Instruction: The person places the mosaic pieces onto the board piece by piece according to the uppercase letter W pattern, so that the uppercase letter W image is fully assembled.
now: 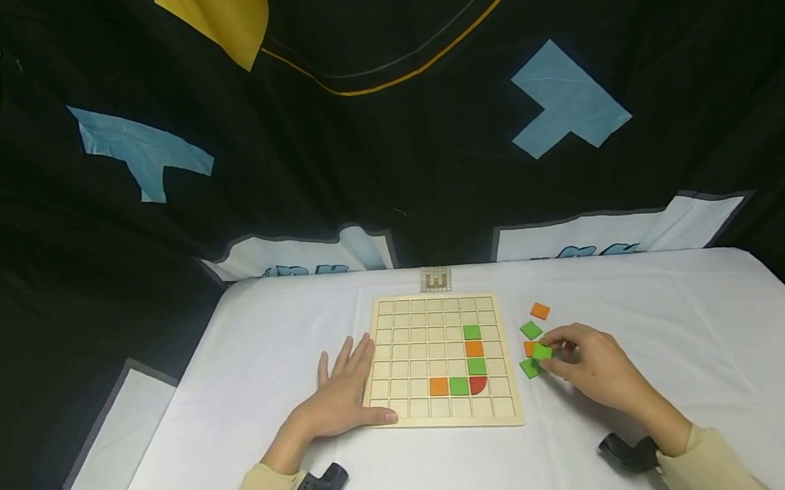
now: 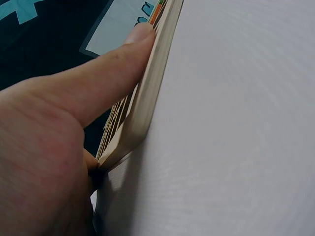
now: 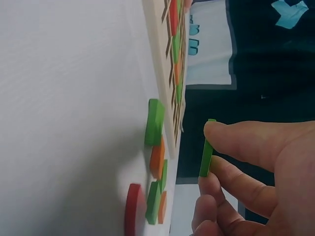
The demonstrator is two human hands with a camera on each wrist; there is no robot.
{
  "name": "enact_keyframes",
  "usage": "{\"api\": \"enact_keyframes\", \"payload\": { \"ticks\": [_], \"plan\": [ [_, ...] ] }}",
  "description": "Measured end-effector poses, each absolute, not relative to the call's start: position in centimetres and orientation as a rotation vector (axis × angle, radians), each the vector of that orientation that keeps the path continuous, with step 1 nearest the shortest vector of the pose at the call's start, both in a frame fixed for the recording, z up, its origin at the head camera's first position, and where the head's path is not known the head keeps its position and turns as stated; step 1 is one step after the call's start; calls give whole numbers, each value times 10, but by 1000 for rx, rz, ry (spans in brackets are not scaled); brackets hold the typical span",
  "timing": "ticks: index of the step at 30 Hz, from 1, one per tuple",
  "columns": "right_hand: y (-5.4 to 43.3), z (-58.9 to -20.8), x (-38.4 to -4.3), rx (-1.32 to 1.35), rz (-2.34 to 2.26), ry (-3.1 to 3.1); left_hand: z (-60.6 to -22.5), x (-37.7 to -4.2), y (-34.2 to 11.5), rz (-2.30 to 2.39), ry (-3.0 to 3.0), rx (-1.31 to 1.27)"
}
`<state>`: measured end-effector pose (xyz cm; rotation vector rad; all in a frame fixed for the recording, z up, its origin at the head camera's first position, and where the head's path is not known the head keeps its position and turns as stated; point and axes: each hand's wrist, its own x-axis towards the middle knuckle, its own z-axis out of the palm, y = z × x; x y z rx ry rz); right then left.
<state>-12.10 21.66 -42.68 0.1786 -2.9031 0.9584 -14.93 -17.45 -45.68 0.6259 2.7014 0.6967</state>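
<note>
A wooden grid board lies on the white table. Its left edge is steadied by my left hand, fingers spread and thumb resting on the near corner. Between thumb and fingers, my right hand pinches a green square tile, raised just right of the board. Set in the grid are a red rounded piece, an orange tile to its left, and several other green and orange tiles. Beside the right hand lie loose green tiles and orange tiles. A red piece shows in the right wrist view.
A small printed grid card lies behind the board. Dark devices are strapped at both wrists. White cloth covers the table, and a black patterned curtain hangs behind it.
</note>
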Motion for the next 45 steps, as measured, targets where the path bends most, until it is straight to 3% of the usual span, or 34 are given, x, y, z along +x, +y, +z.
{"api": "enact_keyframes", "payload": {
  "ticks": [45],
  "plan": [
    [145, -431, -135, 394, 1153, -2837, -460, -150, -176, 673, 2715, 648]
  ]
}}
